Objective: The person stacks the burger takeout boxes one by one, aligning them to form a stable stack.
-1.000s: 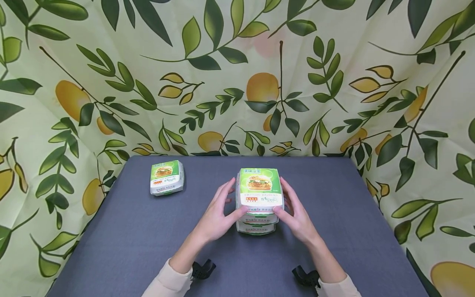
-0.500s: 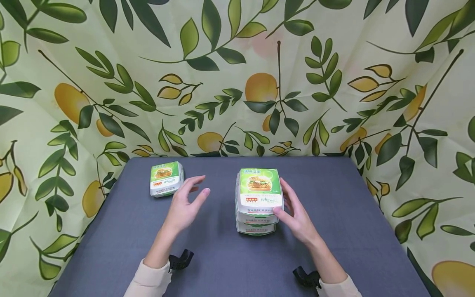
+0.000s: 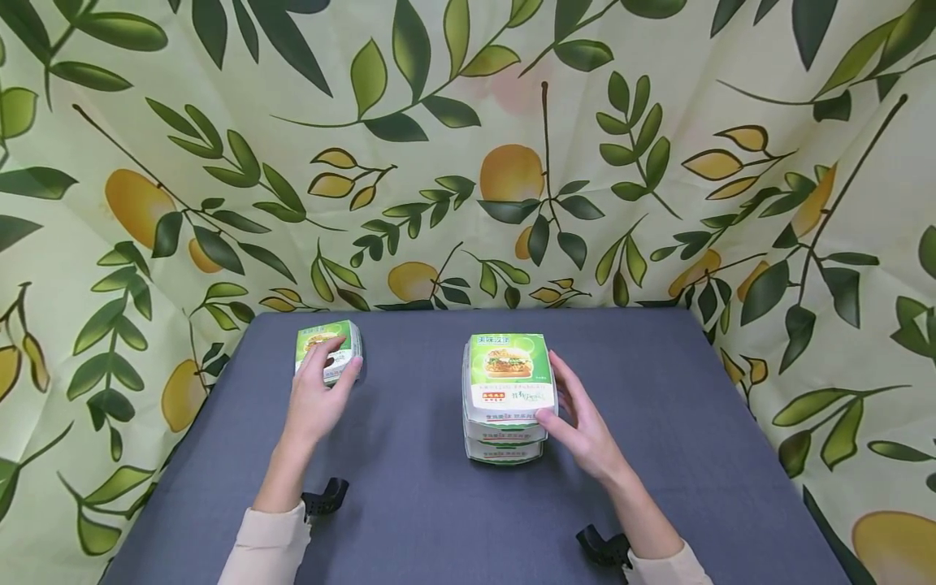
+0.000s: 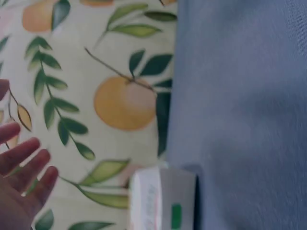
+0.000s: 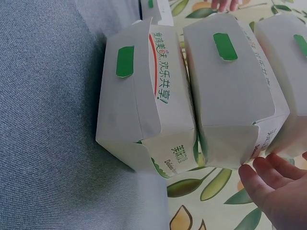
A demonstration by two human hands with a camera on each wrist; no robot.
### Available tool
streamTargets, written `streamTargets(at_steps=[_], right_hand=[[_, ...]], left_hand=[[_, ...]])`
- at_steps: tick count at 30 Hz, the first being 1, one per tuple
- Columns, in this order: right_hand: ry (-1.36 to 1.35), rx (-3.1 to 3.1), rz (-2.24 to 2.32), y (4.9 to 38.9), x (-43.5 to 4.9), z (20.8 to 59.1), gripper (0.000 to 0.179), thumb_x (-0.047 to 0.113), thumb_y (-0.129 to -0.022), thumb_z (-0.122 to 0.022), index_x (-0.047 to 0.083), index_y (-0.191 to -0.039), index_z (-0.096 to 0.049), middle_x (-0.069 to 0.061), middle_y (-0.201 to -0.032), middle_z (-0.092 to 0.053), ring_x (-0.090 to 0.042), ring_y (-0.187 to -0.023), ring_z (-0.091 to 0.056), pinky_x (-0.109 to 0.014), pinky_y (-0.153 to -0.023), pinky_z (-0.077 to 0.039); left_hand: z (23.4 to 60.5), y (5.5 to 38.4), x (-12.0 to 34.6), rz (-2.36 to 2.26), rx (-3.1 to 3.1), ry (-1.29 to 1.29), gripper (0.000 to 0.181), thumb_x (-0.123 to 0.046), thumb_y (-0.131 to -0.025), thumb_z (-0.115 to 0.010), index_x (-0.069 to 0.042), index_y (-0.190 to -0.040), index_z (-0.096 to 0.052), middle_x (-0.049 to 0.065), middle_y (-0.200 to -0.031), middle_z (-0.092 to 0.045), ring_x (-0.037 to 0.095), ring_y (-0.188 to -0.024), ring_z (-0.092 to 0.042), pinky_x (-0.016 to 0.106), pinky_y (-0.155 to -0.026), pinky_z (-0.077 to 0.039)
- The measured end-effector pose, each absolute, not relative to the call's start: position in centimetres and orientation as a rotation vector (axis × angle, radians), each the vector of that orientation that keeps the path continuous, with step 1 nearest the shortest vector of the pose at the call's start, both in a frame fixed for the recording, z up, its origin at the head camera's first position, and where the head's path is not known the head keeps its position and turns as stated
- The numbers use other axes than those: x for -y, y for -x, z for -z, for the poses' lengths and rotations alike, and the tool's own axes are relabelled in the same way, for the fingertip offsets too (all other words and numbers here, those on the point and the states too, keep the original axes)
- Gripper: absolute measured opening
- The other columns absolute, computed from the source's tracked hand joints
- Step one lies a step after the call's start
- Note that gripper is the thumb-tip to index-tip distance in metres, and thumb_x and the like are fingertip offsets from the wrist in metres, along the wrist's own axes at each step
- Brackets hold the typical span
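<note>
In the head view, a green-and-white burger box (image 3: 332, 329) lies at the far left of the table. My left hand (image 3: 318, 398) reaches over its front part with fingers spread, holding nothing. From the left wrist, that box (image 4: 177, 201) appears low in the picture, with a gap between it and the fingers (image 4: 31, 167). Right of the table's middle stands a stack of similar boxes (image 3: 509, 394), three high in the right wrist view. The fingertips of my right hand (image 3: 585, 431) touch the stack's right side near the top, its thumb at the front corner.
A dark blue-grey cloth (image 3: 409, 520) covers the table. Behind it and along its sides hangs a pale curtain (image 3: 439, 236) printed with leaves and oranges. Black wrist mounts (image 3: 325, 497) stick out from both sleeves.
My left hand has left the stack and moved left, up to the single box. My right hand stays against the stack, which has not moved on the table.
</note>
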State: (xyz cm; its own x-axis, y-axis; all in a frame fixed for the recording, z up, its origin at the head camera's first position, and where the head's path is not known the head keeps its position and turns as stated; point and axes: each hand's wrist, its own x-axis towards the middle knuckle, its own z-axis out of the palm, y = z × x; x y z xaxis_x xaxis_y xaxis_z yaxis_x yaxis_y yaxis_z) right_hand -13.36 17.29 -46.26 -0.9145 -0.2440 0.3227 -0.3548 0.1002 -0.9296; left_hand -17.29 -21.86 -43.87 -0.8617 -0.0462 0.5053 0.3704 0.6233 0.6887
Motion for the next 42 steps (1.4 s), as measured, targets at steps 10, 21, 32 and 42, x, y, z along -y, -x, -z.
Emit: streamTargets(at_steps=[10,21,32,42], right_hand=[[-0.634,2.265,-1.943,13.3,-17.4,46.3,0.08,0.009,-0.095,-0.062,0.01,-0.163,-0.018,-0.017,-0.16,-0.031,-0.03,-0.141,-0.034,-0.016,-0.109,-0.03],[-0.646,2.271,-1.932,13.1,-17.3,46.1,0.081,0.007,-0.096,-0.062,0.011,-0.163,-0.018,-0.016,-0.16,-0.032,-0.025,-0.139,-0.036,-0.016,-0.108,-0.031],[-0.624,2.302,-1.908,13.0,-17.3,46.1,0.082,0.01,-0.095,-0.063,0.014,-0.163,-0.018,-0.014,-0.16,-0.031,-0.03,-0.14,-0.035,-0.018,-0.109,-0.032],[-0.621,2.304,-1.907,13.1,-17.3,46.2,0.081,0.01,-0.096,-0.063,0.012,-0.163,-0.018,-0.015,-0.16,-0.032,-0.028,-0.139,-0.036,-0.016,-0.109,-0.031]], left_hand=[[45.6,19.1,24.4,1.127,2.376,0.036,0.057,-0.023,-0.093,-0.074,-0.002,-0.142,-0.054,0.022,-0.139,-0.053,0.04,-0.128,-0.043,0.056,-0.103,-0.032],[47.4,20.9,27.2,1.141,2.456,-0.065,0.068,-0.029,-0.089,-0.077,-0.003,-0.145,-0.049,0.024,-0.15,-0.04,0.041,-0.14,-0.031,0.059,-0.112,-0.025],[47.7,22.3,29.9,1.281,2.756,-0.194,0.103,-0.046,-0.089,-0.076,-0.01,-0.164,-0.015,0.027,-0.166,0.0,0.05,-0.15,-0.004,0.072,-0.113,-0.013],[49.8,22.9,30.7,1.29,2.834,-0.176,0.104,-0.035,-0.088,-0.08,0.0,-0.161,-0.015,0.034,-0.163,-0.006,0.052,-0.149,-0.01,0.065,-0.117,-0.013]])
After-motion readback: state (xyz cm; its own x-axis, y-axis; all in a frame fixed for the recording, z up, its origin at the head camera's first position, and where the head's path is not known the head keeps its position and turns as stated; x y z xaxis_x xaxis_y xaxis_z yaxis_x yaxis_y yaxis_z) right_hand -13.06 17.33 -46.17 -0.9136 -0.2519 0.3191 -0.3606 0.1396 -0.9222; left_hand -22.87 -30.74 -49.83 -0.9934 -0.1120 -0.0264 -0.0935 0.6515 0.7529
